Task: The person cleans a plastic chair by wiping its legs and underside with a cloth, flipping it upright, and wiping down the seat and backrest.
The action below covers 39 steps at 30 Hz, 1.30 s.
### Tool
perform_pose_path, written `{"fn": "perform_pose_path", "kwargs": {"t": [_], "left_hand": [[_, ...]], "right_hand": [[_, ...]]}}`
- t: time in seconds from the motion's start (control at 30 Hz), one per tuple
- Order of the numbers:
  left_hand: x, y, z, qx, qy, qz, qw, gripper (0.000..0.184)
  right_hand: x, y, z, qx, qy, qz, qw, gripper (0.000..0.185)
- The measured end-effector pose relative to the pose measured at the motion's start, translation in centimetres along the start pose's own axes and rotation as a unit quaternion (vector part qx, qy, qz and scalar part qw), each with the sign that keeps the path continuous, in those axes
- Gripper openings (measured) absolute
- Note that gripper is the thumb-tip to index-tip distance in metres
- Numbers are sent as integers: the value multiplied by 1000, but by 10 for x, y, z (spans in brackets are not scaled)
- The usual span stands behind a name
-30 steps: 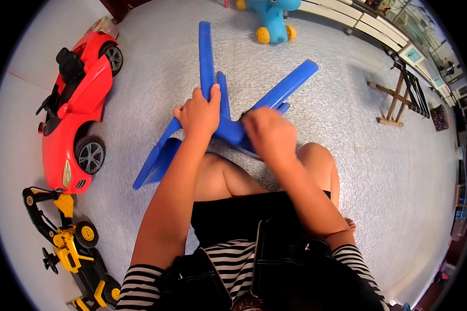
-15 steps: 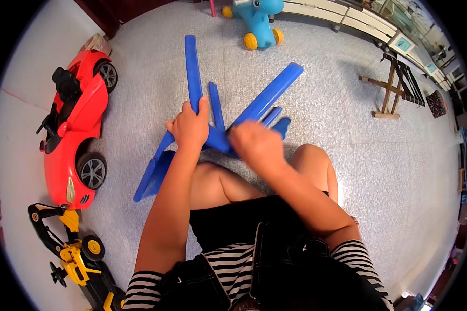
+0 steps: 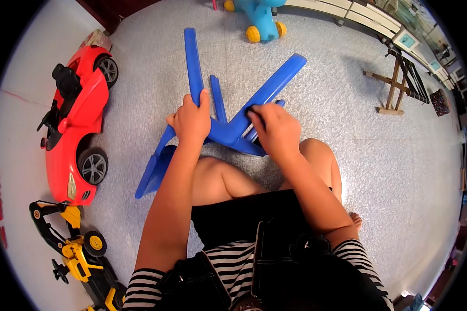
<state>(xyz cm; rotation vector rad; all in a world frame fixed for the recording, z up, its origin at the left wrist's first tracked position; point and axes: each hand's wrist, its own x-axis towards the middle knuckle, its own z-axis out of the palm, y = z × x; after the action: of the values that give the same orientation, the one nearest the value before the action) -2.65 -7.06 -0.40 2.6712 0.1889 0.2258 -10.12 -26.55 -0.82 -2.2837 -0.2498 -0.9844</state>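
Note:
A blue plastic child's chair (image 3: 227,132) lies tipped over on the floor in front of my crossed legs, its legs pointing up and away. My left hand (image 3: 190,119) is wrapped round one chair leg (image 3: 192,57). Against another leg (image 3: 280,78), which slants to the right, my right hand (image 3: 277,127) is closed with curled fingers. Something small and dark shows at its fingertips, too little to name. The backrest (image 3: 158,168) is at the lower left, partly behind my left forearm.
Along the left wall stand a red toy car (image 3: 83,119) and a yellow-black toy excavator (image 3: 78,259). A blue ride-on toy (image 3: 262,23) is at the far side. A folding stool (image 3: 399,83) stands at the right, near a white cabinet (image 3: 368,20).
My right hand has moved to the right and slightly up, from the joint between the legs to the slanting leg. The left hand keeps its grip. The view has tilted slightly.

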Motion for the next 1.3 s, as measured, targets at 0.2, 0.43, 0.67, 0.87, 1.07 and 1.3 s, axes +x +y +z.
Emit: {"fn": "perform_pose_path", "kwargs": {"t": [0.2, 0.43, 0.67, 0.87, 1.07, 1.3], "left_hand": [[0, 3, 0, 11, 10, 5, 1000, 61], [-1, 2, 1, 18, -1, -6, 1000, 64], [-4, 7, -3, 18, -15, -21, 1000, 65], [-5, 8, -4, 17, -12, -25, 999, 66], [-3, 8, -2, 10, -8, -23, 1000, 66], [-5, 9, -1, 27, -3, -24, 999, 66]], "right_hand": [[-22, -25, 1, 60, -96, -138, 984, 17], [-31, -34, 3, 14, -105, -122, 987, 18], [-16, -21, 2, -25, -67, -52, 996, 20], [-4, -5, -1, -16, -11, 2, 1000, 18], [-25, -34, -3, 5, -124, -138, 983, 17], [-25, -36, 1, -13, -97, -91, 991, 17]]}}
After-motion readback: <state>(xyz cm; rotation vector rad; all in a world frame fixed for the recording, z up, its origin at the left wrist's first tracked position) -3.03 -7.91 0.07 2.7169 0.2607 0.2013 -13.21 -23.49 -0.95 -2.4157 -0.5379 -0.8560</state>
